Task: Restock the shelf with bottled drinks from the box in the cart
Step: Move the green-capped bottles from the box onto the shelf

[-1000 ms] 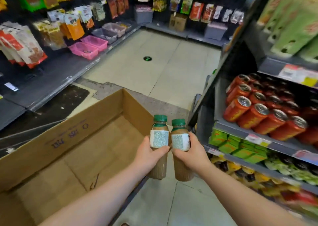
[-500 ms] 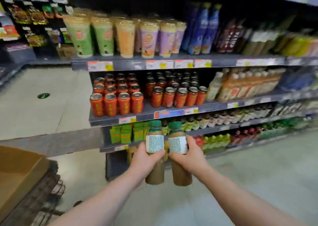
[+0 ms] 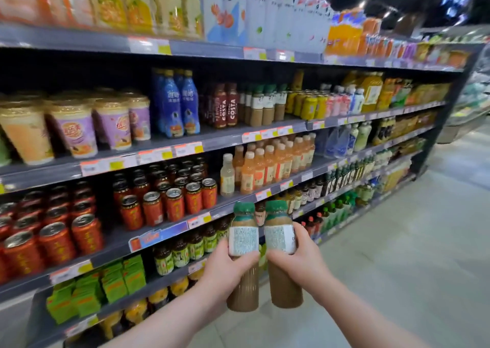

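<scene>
Grips the left bottle (image 3: 243, 241) in the left hand (image 3: 228, 266), the right bottle (image 3: 280, 239) in the right hand (image 3: 303, 261), side by side, before the shelf (image 3: 222, 211) edge. Risks toppling the matching row (image 3: 262, 106) higher up: both hands full.

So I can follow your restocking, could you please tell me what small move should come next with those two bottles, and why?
Probably raise both bottles toward the matching row, just right of the Costa bottles. The left hand grips the left bottle and the right hand grips the right bottle, both well below that row, whose green caps and brown contents look the same.
</scene>
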